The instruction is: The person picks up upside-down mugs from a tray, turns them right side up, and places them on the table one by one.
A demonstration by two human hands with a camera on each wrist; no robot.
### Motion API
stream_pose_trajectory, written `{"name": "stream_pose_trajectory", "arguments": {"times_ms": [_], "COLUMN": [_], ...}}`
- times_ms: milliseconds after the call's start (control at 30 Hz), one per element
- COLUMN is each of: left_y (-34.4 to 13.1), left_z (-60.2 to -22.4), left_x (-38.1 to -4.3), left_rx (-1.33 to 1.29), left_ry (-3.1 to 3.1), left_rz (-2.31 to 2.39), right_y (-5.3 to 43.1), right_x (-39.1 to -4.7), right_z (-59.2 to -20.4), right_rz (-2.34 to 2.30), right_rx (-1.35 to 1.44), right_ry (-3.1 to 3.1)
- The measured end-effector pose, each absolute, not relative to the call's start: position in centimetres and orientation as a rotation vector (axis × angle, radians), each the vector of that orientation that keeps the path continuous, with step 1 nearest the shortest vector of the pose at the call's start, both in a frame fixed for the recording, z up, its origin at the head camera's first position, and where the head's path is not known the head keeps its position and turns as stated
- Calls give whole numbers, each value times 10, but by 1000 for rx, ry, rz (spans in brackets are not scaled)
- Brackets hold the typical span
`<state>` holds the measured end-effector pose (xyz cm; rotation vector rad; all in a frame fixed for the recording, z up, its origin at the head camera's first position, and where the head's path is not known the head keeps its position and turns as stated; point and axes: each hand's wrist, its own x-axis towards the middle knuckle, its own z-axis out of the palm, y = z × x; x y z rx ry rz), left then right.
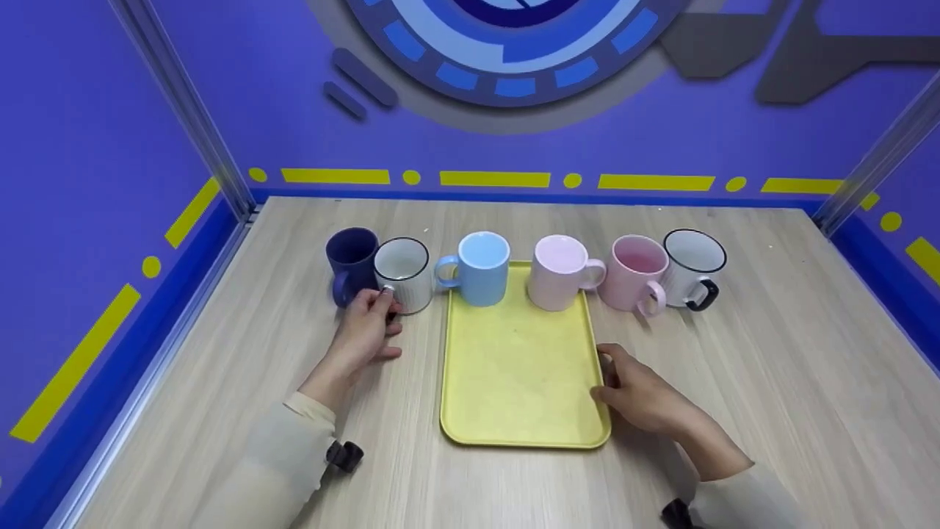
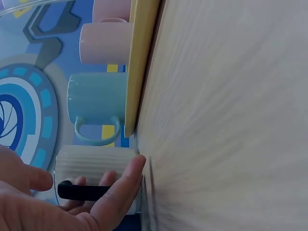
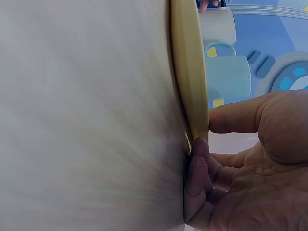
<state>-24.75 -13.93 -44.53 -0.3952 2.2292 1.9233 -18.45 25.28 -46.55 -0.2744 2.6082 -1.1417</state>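
My left hand (image 1: 360,330) is at the handle side of a white ribbed mug (image 1: 413,290) with a dark rim. In the left wrist view, fingertips show behind its black handle (image 2: 82,191), and the thumb lies near the rim. My right hand (image 1: 646,393) pinches the right edge of a yellow tray (image 1: 521,375), thumb on top and fingers at the underside in the right wrist view. A light blue mug (image 1: 485,275) and a pale pink mug (image 1: 556,279) stand upright on the tray's far end, handles pointing outward.
Left of the held mug stands a dark blue mug (image 1: 352,257), close beside it. To the tray's right are a pink mug (image 1: 631,275) and another white mug (image 1: 690,268) with a black handle. The wooden table (image 1: 793,367) meets blue walls (image 1: 242,95) at back and sides.
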Motion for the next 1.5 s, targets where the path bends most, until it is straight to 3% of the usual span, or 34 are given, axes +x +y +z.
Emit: {"name": "stream_pose_trajectory", "arguments": {"times_ms": [167, 900, 1500], "left_y": [-138, -120, -80], "left_z": [-438, -411, -437], "left_x": [-239, -190, -223], "left_rx": [-411, -15, 57], "left_ry": [2294, 2592, 2601], "left_rz": [1893, 1906, 1720], "right_y": [252, 251, 195], "right_x": [-186, -180, -210], "right_z": [-466, -457, -436], "right_rz": [-1139, -1391, -1657], "right_rx": [-260, -121, -141], "right_ry": [2607, 2532, 2333]}}
